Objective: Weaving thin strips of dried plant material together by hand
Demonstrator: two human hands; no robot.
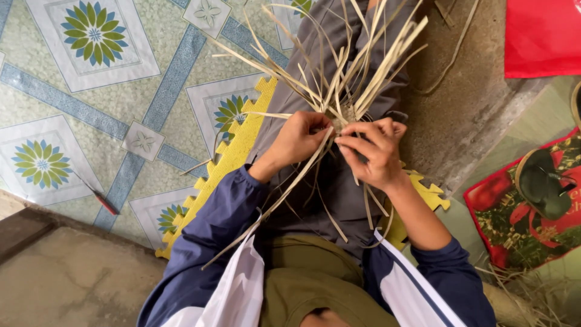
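A bundle of pale dried straw strips (348, 72) fans out upward from a small woven knot (346, 115) held between both hands over my lap. My left hand (298, 139) grips the knot from the left, fingers curled around several strips. My right hand (372, 151) pinches strips at the knot's right side between thumb and fingers. Loose strip ends (284, 194) trail down across my grey trousers (339, 188) toward my blue and white sleeves.
I sit on a yellow foam puzzle mat (233, 154) over a tiled floor with blue-green flower patterns (94, 33). A red-handled tool (104, 203) lies on the tiles at left. A sandal (541, 184) rests on a red patterned bag at right; red cloth (541, 36) at top right.
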